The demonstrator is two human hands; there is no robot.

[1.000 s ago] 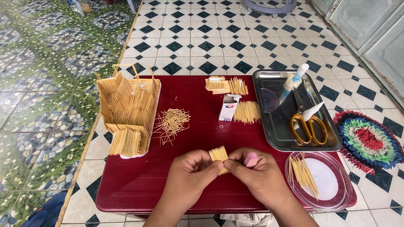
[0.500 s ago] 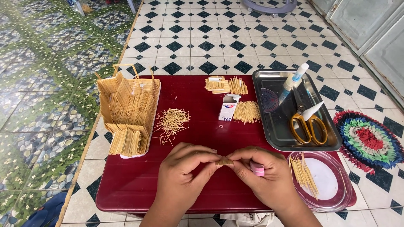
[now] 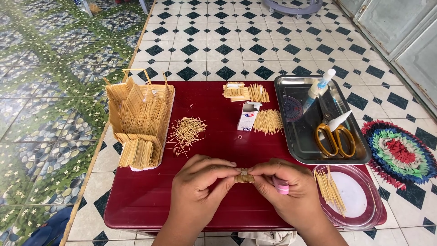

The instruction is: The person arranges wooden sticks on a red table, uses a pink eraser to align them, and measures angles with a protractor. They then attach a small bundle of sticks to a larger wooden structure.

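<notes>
Both hands meet over the near middle of the red table (image 3: 136,205). The left hand (image 3: 198,191) and the right hand (image 3: 291,193) pinch a small flat panel of toothpicks (image 3: 244,177) between thumbs and fingertips, one hand on each end, the panel held just above the table surface. The right hand also has a small pink object (image 3: 281,186) tucked against its fingers; can't tell what it is.

Left side of table: a toothpick house model (image 3: 139,123), unfinished, walls and slanted pieces standing on a white base. Just right of it a loose pile of toothpicks (image 3: 185,133). Far middle: a few more flat toothpick panels (image 3: 246,92) lying side by side. Near them a small white box (image 3: 247,116) standing upright, with a fanned bunch of toothpicks (image 3: 268,121) touching its right side.

Right: a metal tray (image 3: 302,141) holding yellow-handled scissors (image 3: 336,136), a glue bottle (image 3: 318,89) lying tilted, and a clear protractor (image 3: 292,108). Near right corner: a clear round lid (image 3: 359,200) with a bundle of toothpicks (image 3: 330,189) lying in it, just beside the right hand.

The table sits on a tiled floor; a colourful round mat (image 3: 400,152) lies on the floor to the right.
</notes>
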